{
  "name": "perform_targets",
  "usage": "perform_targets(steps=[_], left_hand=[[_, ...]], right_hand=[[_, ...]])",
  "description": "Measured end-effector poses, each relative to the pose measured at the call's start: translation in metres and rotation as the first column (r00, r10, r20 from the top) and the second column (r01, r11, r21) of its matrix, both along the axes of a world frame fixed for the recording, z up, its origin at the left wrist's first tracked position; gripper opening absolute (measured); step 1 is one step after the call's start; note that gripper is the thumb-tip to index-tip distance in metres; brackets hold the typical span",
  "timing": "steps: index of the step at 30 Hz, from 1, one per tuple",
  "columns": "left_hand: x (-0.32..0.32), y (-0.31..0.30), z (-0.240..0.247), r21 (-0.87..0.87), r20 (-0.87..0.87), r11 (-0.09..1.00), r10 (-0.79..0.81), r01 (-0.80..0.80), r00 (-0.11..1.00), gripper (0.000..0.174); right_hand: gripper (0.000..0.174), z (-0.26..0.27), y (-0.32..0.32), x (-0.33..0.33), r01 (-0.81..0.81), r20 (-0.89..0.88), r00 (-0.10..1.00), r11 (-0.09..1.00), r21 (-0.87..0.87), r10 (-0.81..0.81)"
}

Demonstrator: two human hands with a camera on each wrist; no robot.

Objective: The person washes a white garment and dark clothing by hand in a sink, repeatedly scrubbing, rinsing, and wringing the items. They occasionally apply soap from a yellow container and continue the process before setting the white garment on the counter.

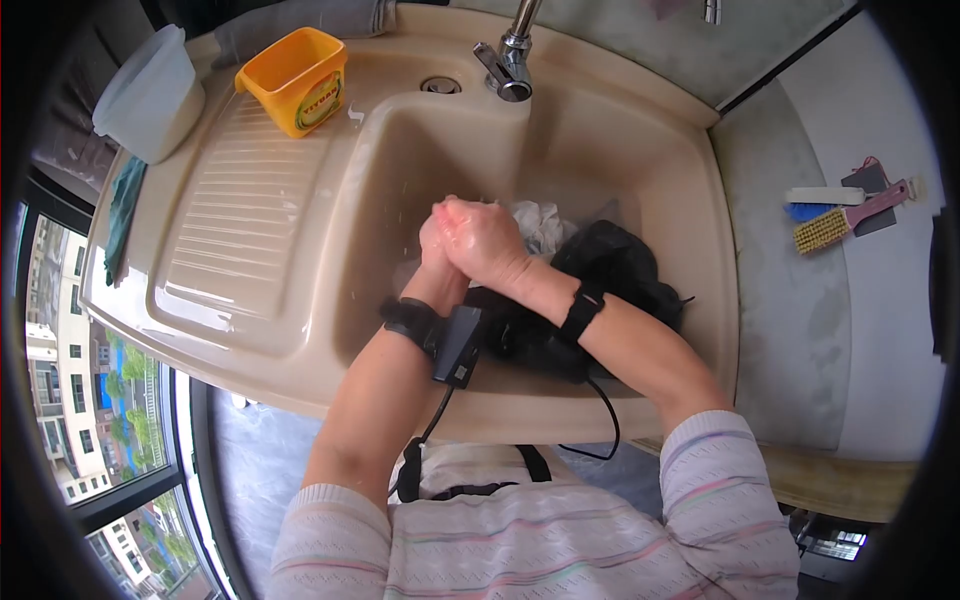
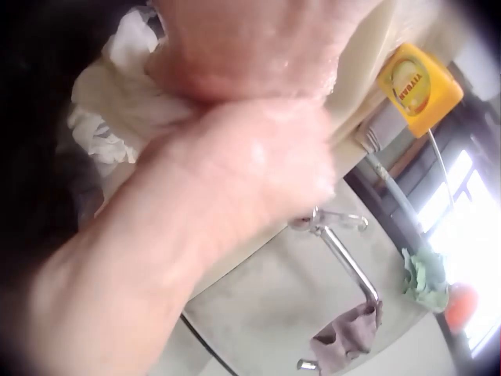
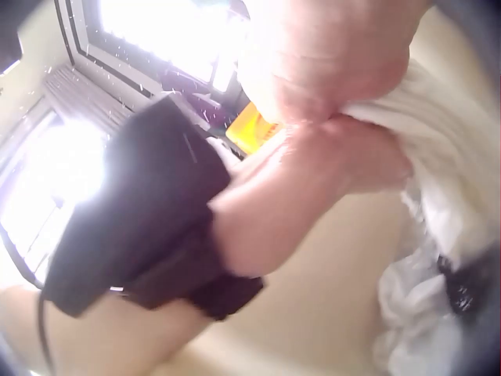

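Sink point(image 1: 530, 420), beige, with two wet bare hands working over the left-middle of its basin. The left hand point(image 1: 431, 245) and right hand point(image 1: 488, 245) press together, fingers curled. Both appear to grip one white cloth point(image 3: 446, 172), which comes out between them in both wrist views; the fingertips are hidden. Its lower end drops toward more white fabric point(image 1: 540, 228), perhaps part of the same piece, beside a crumpled black cloth point(image 1: 620, 265) that lies along the basin's right and front.

The step in hand looks like rubbing or wringing the white cloth. A next move would call for loosening one hand and gathering a fresh part of it, while keeping the black cloth out of the way.

The basin's left wall stands near the left wrist. Both forearms cross the front rim, where a black cable point(image 1: 614, 425) hangs and could snag. The tap point(image 1: 508, 75) stands at the back edge, beyond the knuckles, and limits lifting that way. There is more room leftward over the ribbed drainboard point(image 1: 230, 225): the yellow tub point(image 1: 300, 105) stands toward its back edge, a whitish tub point(image 1: 150, 105) at its back-left corner, and a green cloth point(image 1: 124, 215) hangs on its left edge.
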State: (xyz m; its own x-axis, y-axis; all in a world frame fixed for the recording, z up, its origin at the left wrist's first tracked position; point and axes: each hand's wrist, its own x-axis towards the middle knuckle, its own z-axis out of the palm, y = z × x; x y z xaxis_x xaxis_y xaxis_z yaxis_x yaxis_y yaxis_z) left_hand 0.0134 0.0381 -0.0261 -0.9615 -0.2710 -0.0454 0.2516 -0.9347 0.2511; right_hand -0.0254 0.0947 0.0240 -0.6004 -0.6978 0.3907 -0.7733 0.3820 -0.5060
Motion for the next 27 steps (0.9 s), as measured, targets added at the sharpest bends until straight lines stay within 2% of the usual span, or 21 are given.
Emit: perform_targets(steps=[1, 2, 3, 8, 10, 11, 12, 14, 15, 16, 17, 18, 19, 20, 21, 22, 23, 24, 25, 26, 27], left_hand=[[-0.011, 0.006, 0.011, 0.006, 0.298, 0.998, 0.063, -0.067, 0.953, 0.018], [-0.019, 0.011, 0.019, -0.007, 0.568, 0.991, 0.112, -0.132, 0.816, 0.017], [-0.021, 0.012, 0.02, -0.028, 0.655, 0.996, 0.082, -0.085, 0.751, 0.017], [-0.014, 0.006, 0.012, -0.065, 0.591, 0.994, 0.108, -0.087, 0.799, 0.019], [-0.002, -0.002, -0.008, 0.038, 0.196, 0.998, 0.042, -0.051, 0.98, 0.019], [-0.015, -0.004, -0.038, 0.017, -0.145, 1.0, -0.004, 0.006, 0.989, 0.02], [-0.026, 0.004, -0.006, 0.049, 0.484, 0.991, 0.086, -0.125, 0.871, 0.02], [-0.027, 0.011, 0.012, -0.165, 0.622, 0.984, 0.161, -0.073, 0.766, 0.019], [-0.024, 0.01, 0.031, -0.142, 0.671, 0.989, 0.134, -0.051, 0.729, 0.019], [-0.028, 0.008, 0.019, -0.139, 0.67, 0.989, 0.132, -0.051, 0.731, 0.019], [-0.029, 0.004, -0.002, -0.048, 0.525, 0.996, 0.094, -0.081, 0.846, 0.018], [-0.024, -0.002, -0.009, 0.043, 0.362, 0.995, 0.071, -0.093, 0.929, 0.018], [-0.012, -0.008, -0.016, -0.046, 0.093, 0.999, 0.023, -0.019, 0.995, 0.017], [-0.018, -0.008, -0.019, -0.051, 0.09, 0.999, 0.021, -0.016, 0.996, 0.017], [-0.021, -0.003, 0.001, -0.073, 0.355, 0.996, 0.07, -0.048, 0.932, 0.018], [-0.025, -0.001, 0.013, -0.107, 0.588, 0.992, 0.123, -0.074, 0.799, 0.018], [-0.026, -0.002, 0.014, -0.246, 0.583, 0.969, 0.169, -0.025, 0.795, 0.02], [-0.021, -0.005, 0.028, -0.254, 0.582, 0.967, 0.166, -0.016, 0.796, 0.02], [-0.015, -0.009, 0.053, -0.368, 0.557, 0.928, 0.167, 0.062, 0.814, 0.021], [-0.009, -0.013, 0.067, -0.471, 0.534, 0.872, 0.162, 0.133, 0.829, 0.023], [-0.007, -0.022, 0.068, -0.487, 0.516, 0.858, 0.132, 0.163, 0.846, 0.023]], right_hand=[[0.033, -0.006, 0.0, -0.011, 0.062, 0.035, 0.997, 0.998, 0.023, -0.062], [0.032, -0.013, 0.002, -0.028, 0.123, 0.068, 0.99, 0.991, 0.048, -0.126], [0.03, -0.01, 0.002, -0.039, 0.157, 0.064, 0.984, 0.976, 0.152, -0.168], [0.029, -0.003, 0.004, -0.017, 0.096, 0.035, 0.994, 0.992, 0.079, -0.099], [0.029, 0.004, 0.002, 0.001, -0.034, -0.012, 0.999, 0.999, 0.041, 0.035], [0.03, 0.002, 0.001, -0.009, -0.021, 0.017, 1.0, 1.0, 0.021, 0.021], [0.03, -0.004, -0.002, -0.021, 0.109, 0.05, 0.992, 0.993, 0.047, -0.112], [0.03, -0.021, 0.003, -0.052, 0.14, 0.106, 0.983, 0.984, 0.114, -0.152], [0.031, -0.019, 0.005, -0.051, 0.164, 0.122, 0.976, 0.977, 0.137, -0.18], [0.031, -0.01, 0.005, -0.045, 0.164, 0.119, 0.976, 0.977, 0.139, -0.181], [0.031, -0.005, 0.004, -0.033, 0.123, 0.056, 0.99, 0.991, 0.054, -0.126], [0.032, 0.0, 0.002, -0.02, 0.075, -0.008, 0.997, 0.997, -0.032, -0.076], [0.031, 0.003, 0.002, -0.01, -0.005, -0.007, 1.0, 0.999, -0.046, 0.005], [0.031, 0.001, 0.001, -0.014, -0.002, -0.01, 1.0, 0.999, -0.052, 0.002], [0.03, -0.005, 0.002, -0.02, 0.068, 0.035, 0.997, 0.997, -0.03, -0.067], [0.029, -0.011, 0.003, -0.032, 0.136, 0.074, 0.988, 0.991, -0.01, -0.135], [0.03, -0.011, 0.012, -0.053, 0.087, 0.177, 0.978, 0.987, 0.134, -0.11], [0.032, -0.022, 0.025, -0.067, 0.148, 0.078, 0.983, 0.974, 0.173, -0.164], [0.033, -0.033, 0.037, -0.081, 0.215, -0.028, 0.977, 0.954, 0.209, -0.214], [0.035, -0.04, 0.053, -0.103, 0.238, -0.037, 0.971, 0.95, 0.204, -0.235], [0.036, -0.042, 0.063, -0.121, 0.255, -0.049, 0.967, 0.946, 0.199, -0.251]])
